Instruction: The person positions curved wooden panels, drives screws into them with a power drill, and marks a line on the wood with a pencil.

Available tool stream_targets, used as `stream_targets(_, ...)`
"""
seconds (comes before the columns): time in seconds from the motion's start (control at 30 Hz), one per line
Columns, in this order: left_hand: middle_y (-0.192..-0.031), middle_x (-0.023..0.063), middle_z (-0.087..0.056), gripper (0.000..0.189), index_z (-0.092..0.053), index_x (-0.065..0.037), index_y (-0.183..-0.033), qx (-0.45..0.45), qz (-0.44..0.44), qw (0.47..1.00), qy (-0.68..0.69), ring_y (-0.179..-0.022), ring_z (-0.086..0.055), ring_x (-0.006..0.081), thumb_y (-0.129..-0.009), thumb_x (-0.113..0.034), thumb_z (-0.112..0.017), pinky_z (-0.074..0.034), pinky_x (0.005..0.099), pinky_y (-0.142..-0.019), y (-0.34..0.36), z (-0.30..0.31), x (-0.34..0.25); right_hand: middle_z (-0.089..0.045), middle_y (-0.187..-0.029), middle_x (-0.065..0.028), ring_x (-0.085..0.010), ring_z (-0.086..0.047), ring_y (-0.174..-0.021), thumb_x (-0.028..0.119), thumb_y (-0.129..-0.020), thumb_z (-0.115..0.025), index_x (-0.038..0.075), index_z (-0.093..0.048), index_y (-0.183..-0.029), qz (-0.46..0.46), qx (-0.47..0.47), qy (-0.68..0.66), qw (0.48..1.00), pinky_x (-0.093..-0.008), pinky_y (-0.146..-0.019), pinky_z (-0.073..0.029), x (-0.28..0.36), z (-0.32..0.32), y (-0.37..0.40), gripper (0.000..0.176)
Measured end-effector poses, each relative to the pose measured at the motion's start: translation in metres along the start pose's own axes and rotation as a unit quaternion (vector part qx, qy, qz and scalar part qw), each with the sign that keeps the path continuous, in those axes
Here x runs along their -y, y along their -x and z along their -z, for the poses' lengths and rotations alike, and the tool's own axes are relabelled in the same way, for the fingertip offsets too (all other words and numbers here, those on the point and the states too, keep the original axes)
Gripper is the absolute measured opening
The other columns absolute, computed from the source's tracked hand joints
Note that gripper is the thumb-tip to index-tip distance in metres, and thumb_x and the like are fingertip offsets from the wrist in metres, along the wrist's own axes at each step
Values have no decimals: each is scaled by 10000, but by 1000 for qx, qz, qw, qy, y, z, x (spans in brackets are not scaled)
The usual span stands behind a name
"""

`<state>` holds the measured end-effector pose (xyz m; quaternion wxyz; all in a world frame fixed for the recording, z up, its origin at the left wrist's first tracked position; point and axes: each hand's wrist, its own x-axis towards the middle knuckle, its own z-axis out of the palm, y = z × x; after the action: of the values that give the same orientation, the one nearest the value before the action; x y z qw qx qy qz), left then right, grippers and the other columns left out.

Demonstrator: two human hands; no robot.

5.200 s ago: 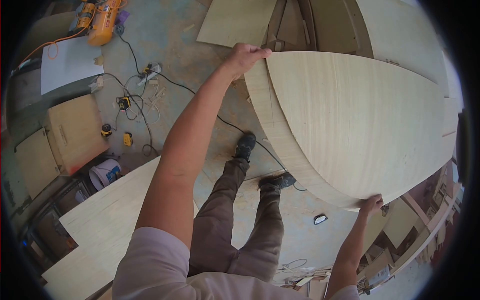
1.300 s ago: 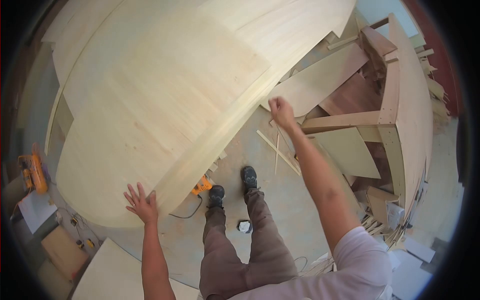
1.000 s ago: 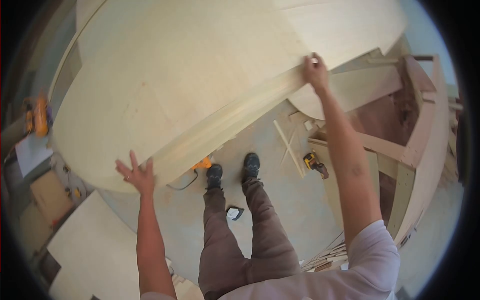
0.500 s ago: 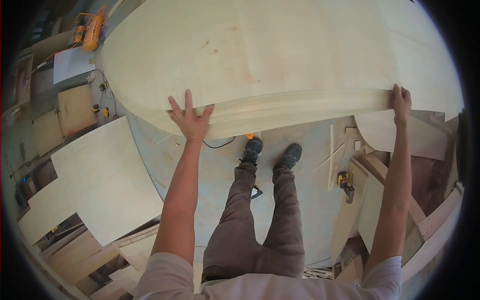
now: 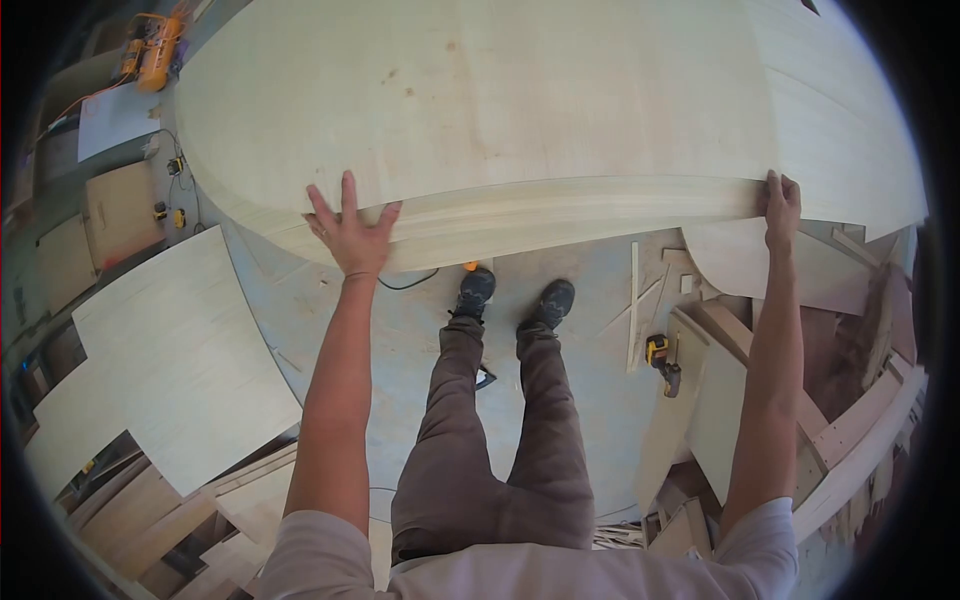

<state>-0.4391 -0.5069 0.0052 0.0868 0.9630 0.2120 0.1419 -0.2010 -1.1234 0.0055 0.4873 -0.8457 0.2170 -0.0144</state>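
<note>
A large pale wooden sheet point(image 5: 480, 100) with a rounded left end spans the top of the view. Along its near edge runs a narrow curved strip of thin wood point(image 5: 570, 205). My left hand point(image 5: 352, 232) lies on the left part of this strip with its fingers spread, the fingertips reaching the sheet's edge. At the strip's right end my right hand point(image 5: 783, 208) has its fingers closed on the strip's edge, thumb and fingers pressed together.
Cut panels point(image 5: 170, 350) lie at the left, with an orange compressor point(image 5: 158, 55) at the upper left. Boards and offcuts point(image 5: 720, 400) are piled at the right beside a yellow and black power tool point(image 5: 660, 362). Thin strips point(image 5: 633, 305) lie on the floor.
The whole view has shifted, so the sheet, hands and floor items appear slightly farther left. Both hands keep their places on the wood.
</note>
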Motion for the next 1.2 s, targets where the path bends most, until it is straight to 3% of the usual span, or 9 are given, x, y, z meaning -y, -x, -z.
stream_targets(0.03,-1523,236,-137,887,-415,-290,-1424,2,6,1000,-3,-1383,-175,491,-658,-533,-790,-130,645,-1108,0,0,0,-540,-771,-2,-74,-477,-613,305,-899,-655,-1,-572,-1028,-3,3,-1,1000,-234,-530,-410,1,0,0,343)
stream_targets(0.13,-1509,273,-161,853,-405,-236,-1437,7,2,1000,-16,-1413,-178,411,-718,-533,-753,-101,611,-1125,0,3,-3,-547,-783,-8,-79,-484,-603,305,-894,-660,-7,-565,-1043,-4,2,3,1000,-237,-522,-414,3,-1,1,359)
stream_targets(0.23,-1528,232,-133,879,-420,-298,-1421,6,12,1000,-5,-1375,-177,507,-659,-533,-790,-129,643,-1109,0,0,-1,-547,-784,-8,-77,-486,-608,301,-894,-660,-9,-560,-1048,-5,2,-1,1000,-234,-521,-413,6,-1,5,361)
stream_targets(0.43,-1522,249,-138,873,-420,-284,-1423,-4,-6,1000,6,-1393,-183,457,-669,-526,-787,-127,634,-1113,-1,1,-1,-547,-777,-6,-72,-486,-611,291,-894,-662,-2,-555,-1017,-6,15,-5,1000,-229,-515,-408,3,1,1,335)
stream_targets(0.53,-1519,264,-152,836,-402,-236,-1439,5,-4,1000,-13,-1419,-167,401,-729,-498,-758,-93,586,-1138,-1,4,-4,-545,-763,-6,-72,-484,-597,282,-898,-658,0,-552,-1006,-6,17,-7,1000,-229,-512,-406,0,0,-1,319)
stream_targets(0.73,-1512,269,-157,853,-426,-248,-1423,-12,-25,1000,12,-1405,-184,422,-691,-498,-786,-118,640,-1108,-1,0,1,-538,-720,-8,-74,-473,-551,273,-902,-655,-4,-548,-1005,18,18,-12,1000,-234,-488,-394,0,0,0,314)
stream_targets(1.2,-1530,252,-134,784,-402,-254,-1443,4,-4,1000,21,-1422,-167,396,-769,-475,-734,-85,590,-1131,0,2,-4,-541,-725,-32,-84,-468,-547,277,-914,-633,-14,-546,-980,18,11,36,999,-252,-458,-389,4,1,0,311)
